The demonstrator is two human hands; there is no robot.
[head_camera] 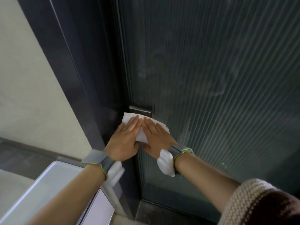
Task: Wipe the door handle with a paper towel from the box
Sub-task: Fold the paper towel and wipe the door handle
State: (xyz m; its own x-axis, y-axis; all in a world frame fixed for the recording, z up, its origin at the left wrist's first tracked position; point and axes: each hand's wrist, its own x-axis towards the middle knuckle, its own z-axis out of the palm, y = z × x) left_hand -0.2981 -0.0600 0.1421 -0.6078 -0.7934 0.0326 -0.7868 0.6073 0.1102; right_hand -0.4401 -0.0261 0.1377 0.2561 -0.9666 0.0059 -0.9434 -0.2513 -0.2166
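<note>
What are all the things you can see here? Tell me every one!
door: one, dark grey-green ribbed glass, fills the right and middle
door frame: one, dark grey, left of the door
door handle: one, silver metal, on the door just above the fingertips
paper towel: one, white, spread flat under both hands just below the handle
wall: one, cream, far left
white fixture: one, lower left; only partly seen, cannot tell what it is
wrist bands: two, grey with white devices, one on each wrist
sleeve: one, cream and brown knit, bottom right
left hand: one, flat and open on the towel
right hand: one, flat and open on the towel
</note>
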